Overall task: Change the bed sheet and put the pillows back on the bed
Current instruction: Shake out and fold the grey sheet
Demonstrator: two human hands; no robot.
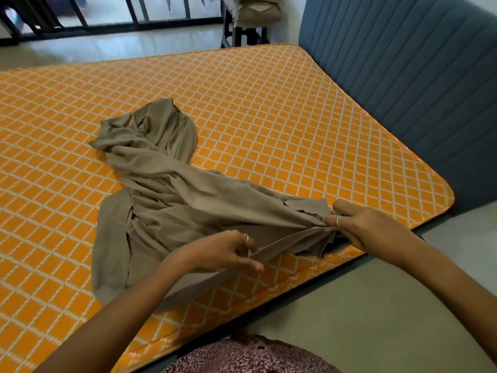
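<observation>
1. Step in hand, as I judge it: opening out the fresh sheet. The mattress (269, 103) lies bare, orange with a white lattice; the taupe bed sheet (166, 195) sits bunched on it, most of its bulk beyond and to the left of the fingers.
2. Right hand (360, 227): fingers curled, pinching a gathered, ragged corner of the sheet just inside the mattress's near edge.
3. Left hand (228, 251): thumb and fingers closed on a hem that runs taut from its fingertips across to the right hand's pinch.
4. Next move likely calls for working along that hem to find a corner, then spreading the cloth toward the headboard end. Risk: the edge by the right fingers looks frayed or torn; a hard pull may worsen it.
5. Surroundings: padded blue-grey headboard (403, 76) beyond the right fingers; pale tiled floor (107, 47) and dark furniture legs (228, 30) far past the sheet. No pillows in view.
</observation>
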